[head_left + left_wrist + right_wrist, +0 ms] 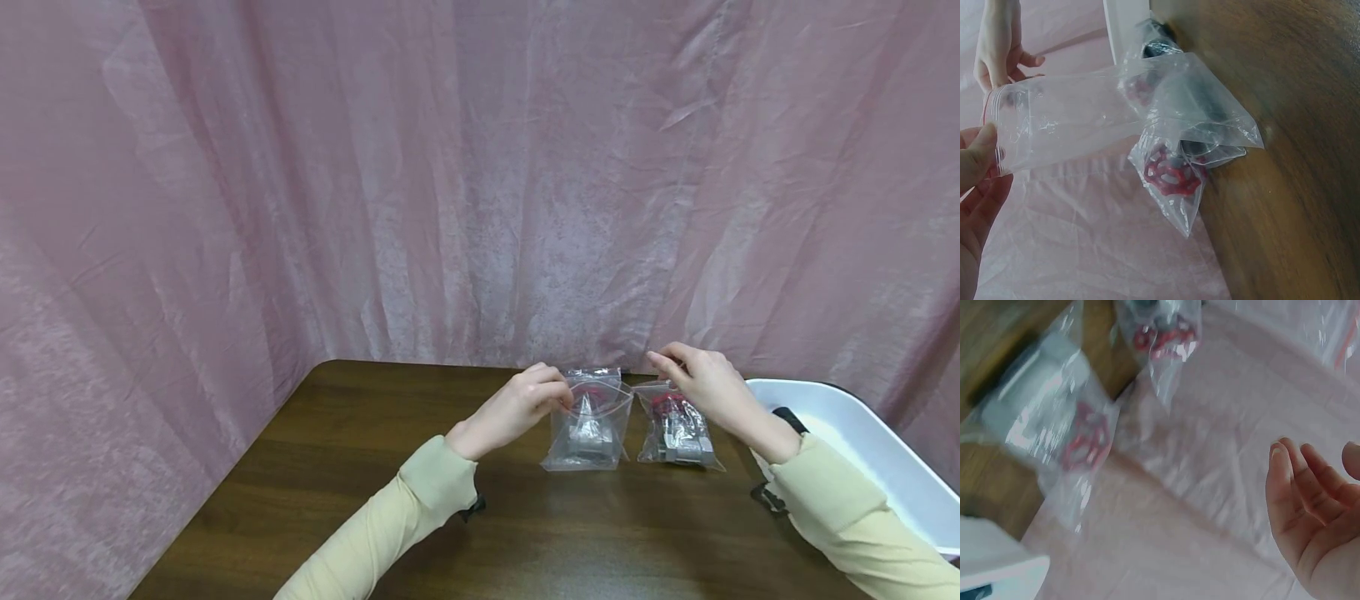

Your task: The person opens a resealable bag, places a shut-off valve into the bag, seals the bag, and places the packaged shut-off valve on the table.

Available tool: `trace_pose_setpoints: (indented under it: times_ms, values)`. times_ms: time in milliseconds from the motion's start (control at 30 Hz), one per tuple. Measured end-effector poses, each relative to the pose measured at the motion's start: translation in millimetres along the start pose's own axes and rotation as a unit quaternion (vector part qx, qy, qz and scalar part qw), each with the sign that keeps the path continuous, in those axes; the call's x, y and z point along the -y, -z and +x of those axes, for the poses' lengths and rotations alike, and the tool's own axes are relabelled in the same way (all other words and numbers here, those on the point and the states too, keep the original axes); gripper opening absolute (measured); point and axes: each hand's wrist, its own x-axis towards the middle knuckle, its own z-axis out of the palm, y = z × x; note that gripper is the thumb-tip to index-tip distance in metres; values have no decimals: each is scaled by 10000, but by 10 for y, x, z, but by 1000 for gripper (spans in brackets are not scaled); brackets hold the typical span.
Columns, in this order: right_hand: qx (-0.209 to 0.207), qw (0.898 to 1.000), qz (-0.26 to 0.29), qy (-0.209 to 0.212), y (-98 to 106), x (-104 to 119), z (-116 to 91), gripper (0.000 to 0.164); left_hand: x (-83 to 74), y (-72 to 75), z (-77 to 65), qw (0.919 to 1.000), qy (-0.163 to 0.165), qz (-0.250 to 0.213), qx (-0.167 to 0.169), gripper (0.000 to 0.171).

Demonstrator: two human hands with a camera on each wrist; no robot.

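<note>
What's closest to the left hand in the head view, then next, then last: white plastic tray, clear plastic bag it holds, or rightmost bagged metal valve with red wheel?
From the left hand:
1. Clear plastic bag: held in it.
2. Rightmost bagged metal valve: right of that bag.
3. White plastic tray: farthest right.

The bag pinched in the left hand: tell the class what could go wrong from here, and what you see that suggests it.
1. The bag might slip: the left fingers pinch its top, while the right fingers hold nothing.
2. It could snag or nudge the bagged valve it overlaps in the left wrist view.
3. The right sleeve may bump the tray, which it overlaps in the head view.
</note>
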Motion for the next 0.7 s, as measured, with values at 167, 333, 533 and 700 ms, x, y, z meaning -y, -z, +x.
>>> trace_pose_setpoints:
  times_ms: [167,333,533,700]
  values:
    - [120,9983,306,-486,213,-199,-34,37,-13,14,-7,10000,5,58,10,17]
    - [358,9948,392,-874,369,-423,-73,37,-14,31,-20,10000,-1,93,-14,17]
    - [702,9914,262,-1074,462,-679,-131,27,-15,44,-45,10000,33,80,-8,17]
    - [1045,9866,227,-1231,453,-901,-194,22,-10,49,-50,10000,26,86,-19,18]
